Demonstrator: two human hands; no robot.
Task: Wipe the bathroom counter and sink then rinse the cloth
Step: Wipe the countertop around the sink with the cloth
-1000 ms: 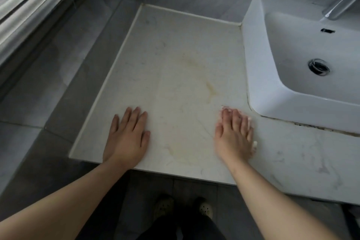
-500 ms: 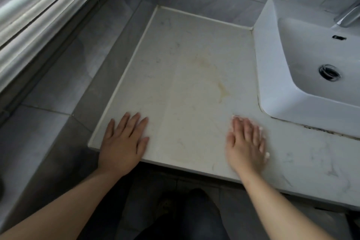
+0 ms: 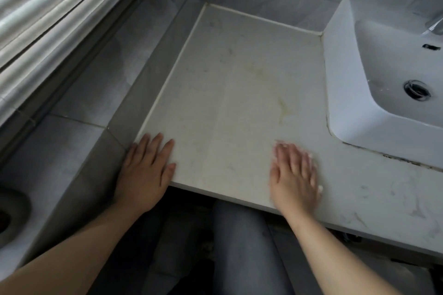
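Note:
The pale stone counter (image 3: 239, 67) carries a yellowish stain (image 3: 282, 108) near its middle. My left hand (image 3: 143, 175) lies flat with straight fingers on the counter's front left corner. My right hand (image 3: 293, 175) presses flat near the front edge and is blurred by motion. Only slivers of a white cloth (image 3: 320, 188) peek out from under its fingers and right side. The white vessel sink (image 3: 347, 79) stands to the right of that hand, with its drain (image 3: 416, 89) in view. The faucet (image 3: 435, 24) is cut off by the frame's right edge.
Dark grime (image 3: 402, 160) lines the sink's base on the counter. A grey tiled ledge (image 3: 96, 79) runs along the left under window blinds (image 3: 48, 7). A round fixture (image 3: 9, 215) shows at the lower left. My leg (image 3: 239, 246) is below the counter edge.
The view has swung left and downward. My right hand slid a little left, away from the sink, with the cloth under it. My left hand shifted onto the front left corner.

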